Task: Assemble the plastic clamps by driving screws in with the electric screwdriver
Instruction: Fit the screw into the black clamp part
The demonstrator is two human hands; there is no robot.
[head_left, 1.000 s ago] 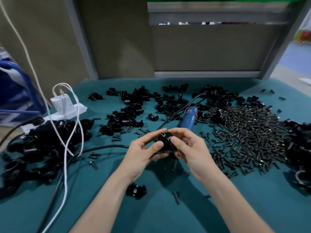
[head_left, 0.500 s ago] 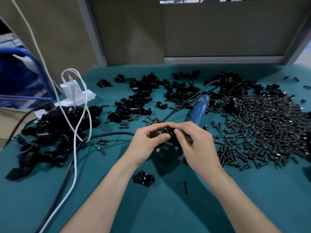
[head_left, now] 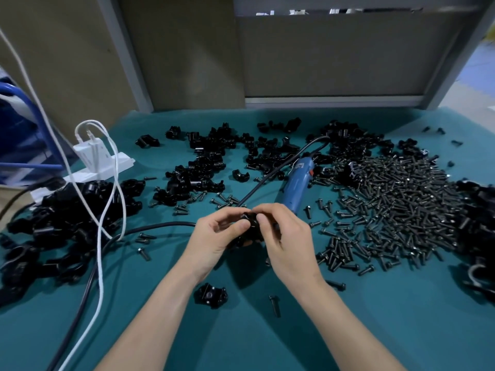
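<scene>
Both hands meet over the middle of the teal table around one black plastic clamp (head_left: 250,225). My left hand (head_left: 217,241) grips it from the left, thumb and fingers curled round it. From the right, my right hand (head_left: 284,236) pinches the same clamp with thumb and fingertips. Most of the clamp is hidden by the fingers. The blue electric screwdriver (head_left: 298,184) lies on the table just behind my hands, untouched. A large heap of black screws (head_left: 396,210) spreads to the right.
Another clamp (head_left: 211,295) and a loose screw (head_left: 275,305) lie near my forearms. Loose clamp halves (head_left: 211,167) cover the back, a clamp pile (head_left: 67,218) sits left. A white power strip (head_left: 99,162) with white and black cables (head_left: 100,263) runs down the left.
My hands have stayed together on the clamp, with the fingers shifting slightly round it. The camera view has shifted a little; the screwdriver has not moved.
</scene>
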